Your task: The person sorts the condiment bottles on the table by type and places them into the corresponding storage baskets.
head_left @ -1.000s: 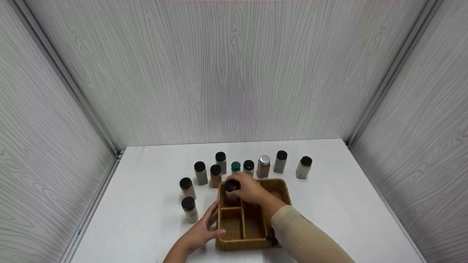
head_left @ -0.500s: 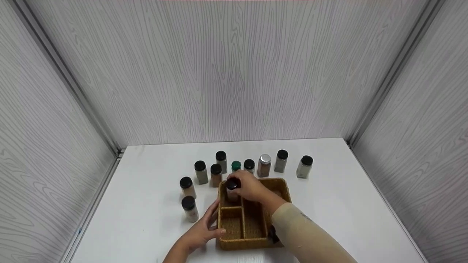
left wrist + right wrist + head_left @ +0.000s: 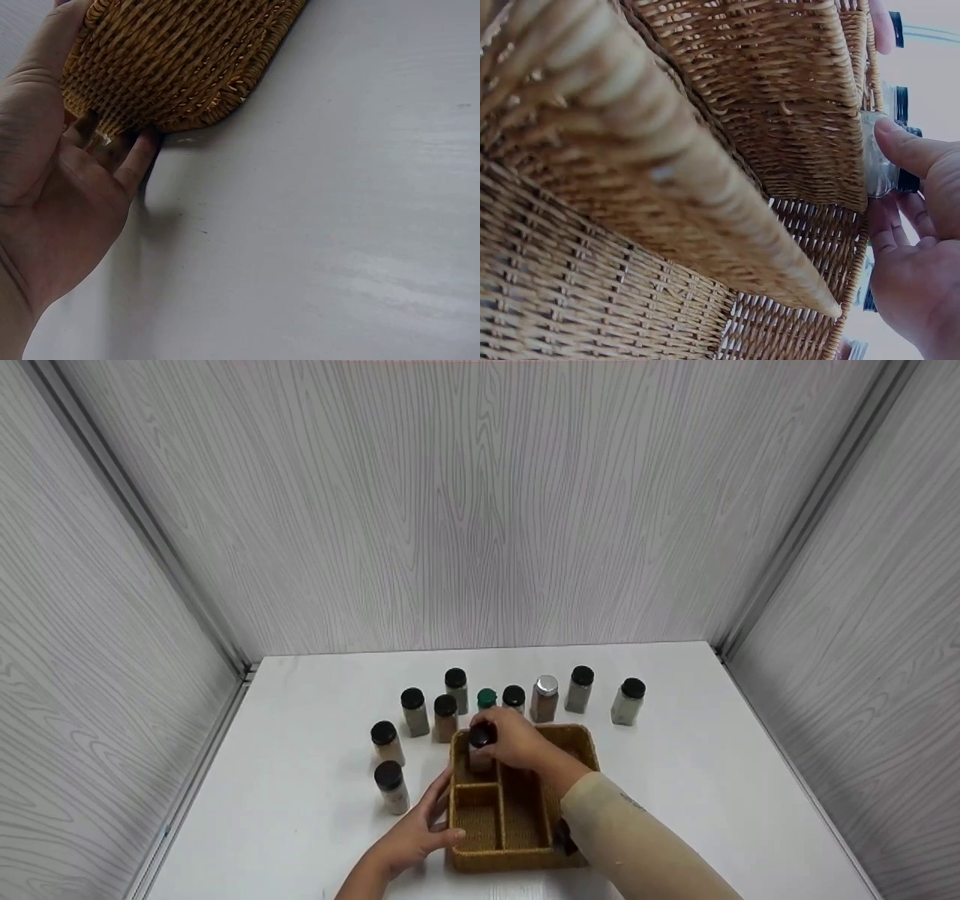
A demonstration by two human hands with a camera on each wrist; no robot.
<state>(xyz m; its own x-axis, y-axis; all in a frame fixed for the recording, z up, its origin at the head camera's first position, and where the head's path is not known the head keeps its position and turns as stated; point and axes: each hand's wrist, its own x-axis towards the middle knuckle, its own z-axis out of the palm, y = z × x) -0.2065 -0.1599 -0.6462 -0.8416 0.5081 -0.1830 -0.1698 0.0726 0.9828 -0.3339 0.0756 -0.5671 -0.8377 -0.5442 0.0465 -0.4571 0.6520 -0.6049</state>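
Note:
A brown wicker basket (image 3: 504, 861) with several compartments rests on the white table. My right hand (image 3: 517, 739) grips a clear spice jar with a black lid (image 3: 481, 733), upright in the back left compartment. In the right wrist view, thumb and fingers pinch the jar (image 3: 877, 159) near its lid, and its lower part is hidden behind a basket wall. My left hand (image 3: 411, 836) holds the basket's left side, thumb over the rim. The left wrist view has its fingers (image 3: 136, 161) curled against the woven wall near a corner.
Several spice jars stand in an arc behind and left of the basket, among them a green-lidded jar (image 3: 487, 697), a silver-lidded jar (image 3: 545, 699) and a black-lidded jar (image 3: 392, 787) near my left hand. Another jar (image 3: 628, 702) stands at the right. Panels enclose the table.
The jar in my right hand has shifted very slightly to the right within the same compartment. My left hand keeps its hold on the basket, and the other jars stay in place.

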